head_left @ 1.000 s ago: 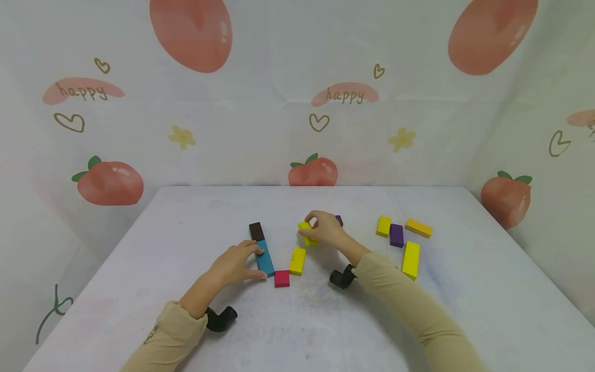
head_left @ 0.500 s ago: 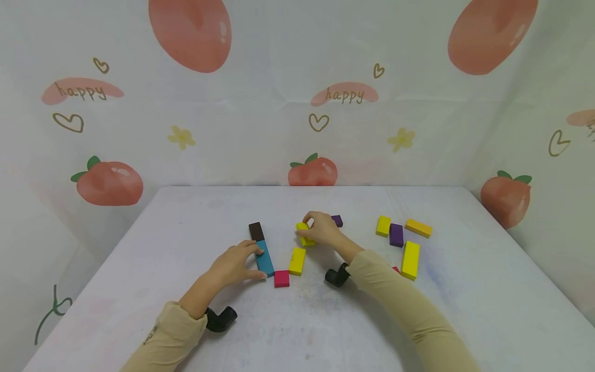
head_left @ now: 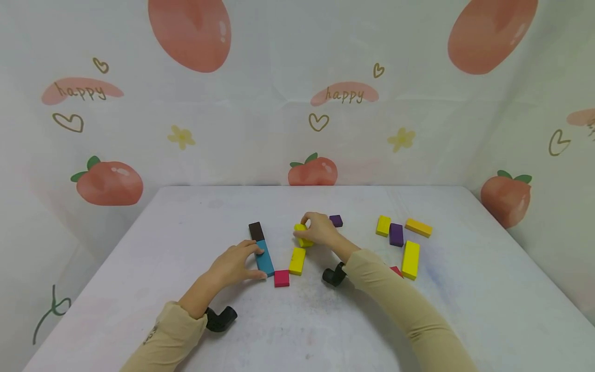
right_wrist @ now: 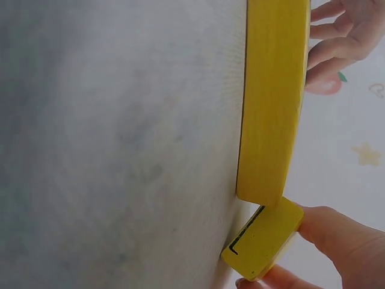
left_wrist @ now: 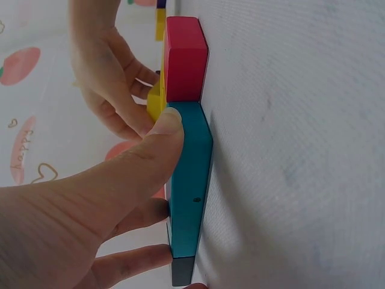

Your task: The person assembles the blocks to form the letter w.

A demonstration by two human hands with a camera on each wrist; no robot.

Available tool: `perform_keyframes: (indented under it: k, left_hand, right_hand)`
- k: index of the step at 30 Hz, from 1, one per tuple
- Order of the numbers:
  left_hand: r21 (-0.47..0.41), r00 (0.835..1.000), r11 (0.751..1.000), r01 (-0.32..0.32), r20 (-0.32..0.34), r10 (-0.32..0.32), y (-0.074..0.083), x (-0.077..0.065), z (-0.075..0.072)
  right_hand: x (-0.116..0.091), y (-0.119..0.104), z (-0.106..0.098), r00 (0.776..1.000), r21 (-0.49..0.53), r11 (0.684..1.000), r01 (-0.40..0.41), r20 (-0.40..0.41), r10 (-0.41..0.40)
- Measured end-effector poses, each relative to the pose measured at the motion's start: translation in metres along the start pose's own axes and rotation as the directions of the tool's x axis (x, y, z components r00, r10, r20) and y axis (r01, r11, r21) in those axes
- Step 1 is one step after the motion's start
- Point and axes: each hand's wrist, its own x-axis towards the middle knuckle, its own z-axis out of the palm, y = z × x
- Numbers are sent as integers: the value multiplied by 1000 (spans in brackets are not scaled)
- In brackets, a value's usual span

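Note:
My right hand (head_left: 321,231) pinches a small yellow block (head_left: 304,242) between thumb and fingers. In the right wrist view that block (right_wrist: 264,238) is turned at an angle, its corner right at the end of a longer yellow block (right_wrist: 271,102) lying on the table. My left hand (head_left: 235,262) rests thumb and fingertips along a blue block (head_left: 266,262), its fingers only loosely bent. A dark brown block (head_left: 256,231) adjoins the blue one's far end. At its near end sits a red block (head_left: 281,279), beside the lying yellow block.
A purple block (head_left: 336,220) lies just beyond my right hand. Further right are a yellow block (head_left: 383,226), another purple block (head_left: 396,235), an orange-yellow block (head_left: 419,228) and a long yellow block (head_left: 411,260). My right sleeve partly covers a red block (head_left: 396,270).
My right hand has shifted slightly left and nearer with the small yellow block, uncovering the purple block behind it and part of a red one by the sleeve. My left hand stays put.

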Motion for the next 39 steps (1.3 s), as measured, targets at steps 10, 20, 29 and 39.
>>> perform_keyframes:
  k: [10,20,29,39]
  left_hand:
    - [2,1000,1000,-2,-3,2,1,1,0]
    - [0,1000,1000,3,1,-3,0,0,0]
    - [3,1000,1000,2,2,-2,0,0,0]
    - [5,1000,1000,-8,-3,8,-1,0,0]
  right_hand:
    - [1,-3,1,1000,-42,999,-21,8,22]
    - [1,-3,1,999,-64,997,-32,22,33]
    - [-1,9,-11,996,13,997,74,55,-74]
    - [-2,22,-20,977,15,989,146,156,-147]
